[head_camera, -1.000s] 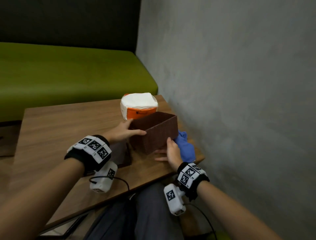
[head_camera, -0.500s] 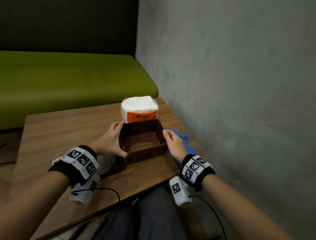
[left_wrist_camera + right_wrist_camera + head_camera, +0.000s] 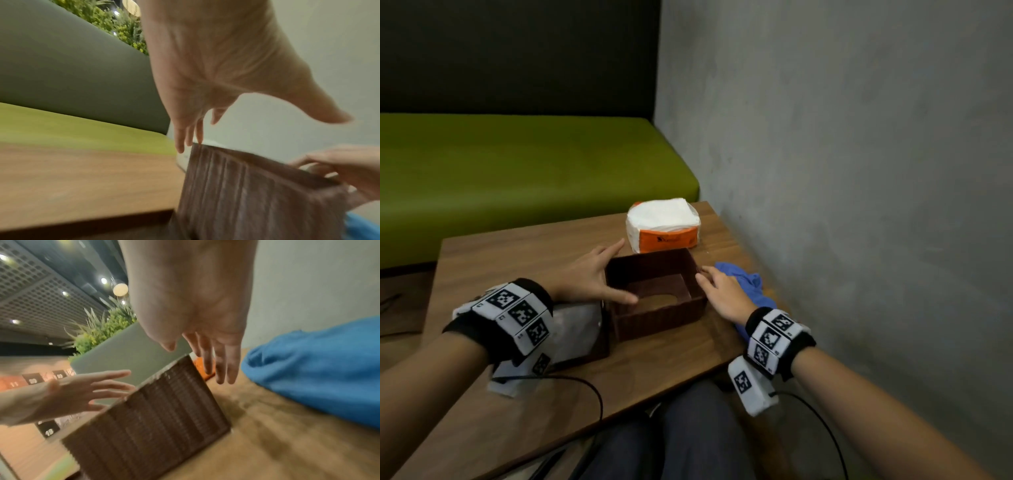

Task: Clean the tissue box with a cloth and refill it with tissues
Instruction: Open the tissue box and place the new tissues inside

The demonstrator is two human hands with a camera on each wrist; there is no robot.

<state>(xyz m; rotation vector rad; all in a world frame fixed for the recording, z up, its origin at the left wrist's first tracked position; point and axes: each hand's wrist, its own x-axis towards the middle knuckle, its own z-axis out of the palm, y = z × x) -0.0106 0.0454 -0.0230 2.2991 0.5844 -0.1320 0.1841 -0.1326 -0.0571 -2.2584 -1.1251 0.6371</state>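
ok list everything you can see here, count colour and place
tissue box: 1, dark brown, open side up, mid table between the hands
tissue pack: 1, white and orange, behind the box
cloth: 1, blue, crumpled, right of the box
flat panel: 1, brown rim, pale face, left of the box
table: 1, wood
bench: 1, green, beyond the table
wall: 1, grey, right
left hand: open, at the box's left wall
right hand: open, at its right wall

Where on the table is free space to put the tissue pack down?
Bare wood lies left of the brown box and left hand, out to the table edge. Crowded: the right side, with tissue pack, blue cloth, right hand.
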